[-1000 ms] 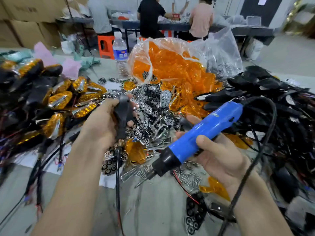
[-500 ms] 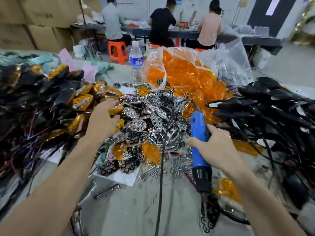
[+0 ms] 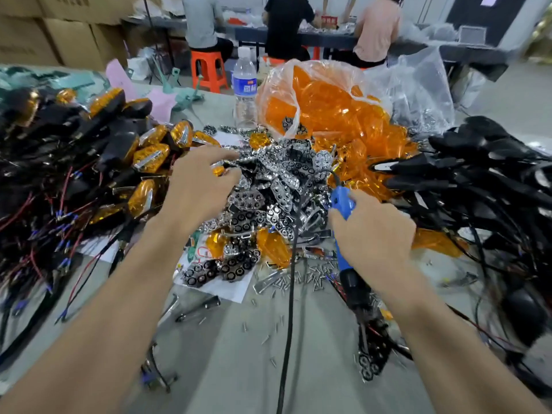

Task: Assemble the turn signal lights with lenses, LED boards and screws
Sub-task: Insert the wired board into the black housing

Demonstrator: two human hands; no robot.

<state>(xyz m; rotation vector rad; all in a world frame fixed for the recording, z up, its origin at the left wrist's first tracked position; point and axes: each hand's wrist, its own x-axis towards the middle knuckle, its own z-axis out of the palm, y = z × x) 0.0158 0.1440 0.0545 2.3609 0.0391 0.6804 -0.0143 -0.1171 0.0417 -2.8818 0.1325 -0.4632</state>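
Note:
My left hand (image 3: pixel 200 180) reaches over the heap of chrome LED reflector boards (image 3: pixel 277 186) in the middle of the table, fingers spread, with nothing clearly held. My right hand (image 3: pixel 370 234) grips the blue electric screwdriver (image 3: pixel 343 234), its black tip pointing down at the table and its cord (image 3: pixel 288 309) running toward me. Orange lenses (image 3: pixel 328 109) spill out of a clear bag behind the boards. Loose screws (image 3: pixel 301 279) lie scattered just in front of the heap. Finished lights with orange lenses (image 3: pixel 149 153) are piled at the left.
Black housings with wires (image 3: pixel 484 174) are heaped at the right, and tangled wires (image 3: pixel 44 222) cover the left side. A water bottle (image 3: pixel 245 88) stands behind the parts. Three people sit at a far table (image 3: pixel 328 40). Cardboard boxes (image 3: pixel 53 34) are stacked at the back left.
My left hand let go of a black housing with its wire at the left pile, then moved right over the LED boards. My right hand turned the screwdriver tip-down.

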